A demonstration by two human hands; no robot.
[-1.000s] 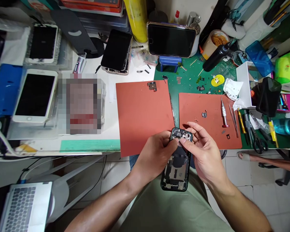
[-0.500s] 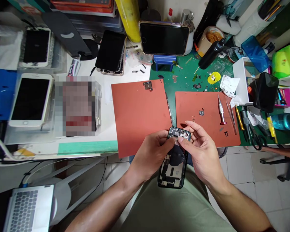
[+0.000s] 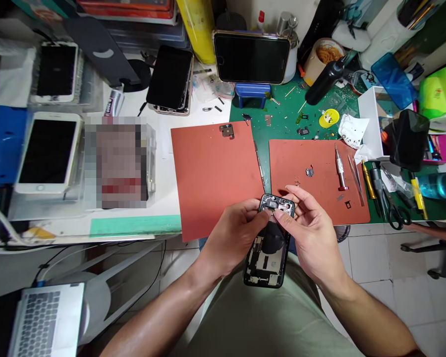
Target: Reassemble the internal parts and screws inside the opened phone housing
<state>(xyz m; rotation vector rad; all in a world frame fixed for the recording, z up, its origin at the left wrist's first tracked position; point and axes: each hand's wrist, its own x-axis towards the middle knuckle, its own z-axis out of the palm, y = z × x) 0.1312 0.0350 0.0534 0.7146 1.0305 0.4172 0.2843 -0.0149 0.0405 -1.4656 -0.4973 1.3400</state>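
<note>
An opened smartphone (image 3: pixel 265 258), its inner parts bare, is held over my lap at the table's front edge. My left hand (image 3: pixel 238 228) grips its upper left side, the thumb pressing inside the frame near the top. From the other side, my right hand (image 3: pixel 312 225) is closed on the phone's upper right edge, its thumb tip almost meeting the left one. Whether a small part sits under the thumbs is hidden. Just beyond lie two orange mats. On the left mat (image 3: pixel 211 173) is a small metal bracket (image 3: pixel 227 131); the right mat (image 3: pixel 293 153) bears a tiny metal part (image 3: pixel 309 171).
A screwdriver (image 3: pixel 341 168) and tweezers (image 3: pixel 356 178) lie on the right mat, with scissors (image 3: pixel 396 215) beyond its right edge. A thin metal pick (image 3: pixel 259 166) rests between the mats. Behind, a phone (image 3: pixel 251 58) leans on a blue stand. More phones lie left; a laptop (image 3: pixel 40 317) is lower left.
Both hands keep nearly the same hold on the phone, which has shifted very slightly. The thumbs stay pressed near its top. The camera view has moved a little.
</note>
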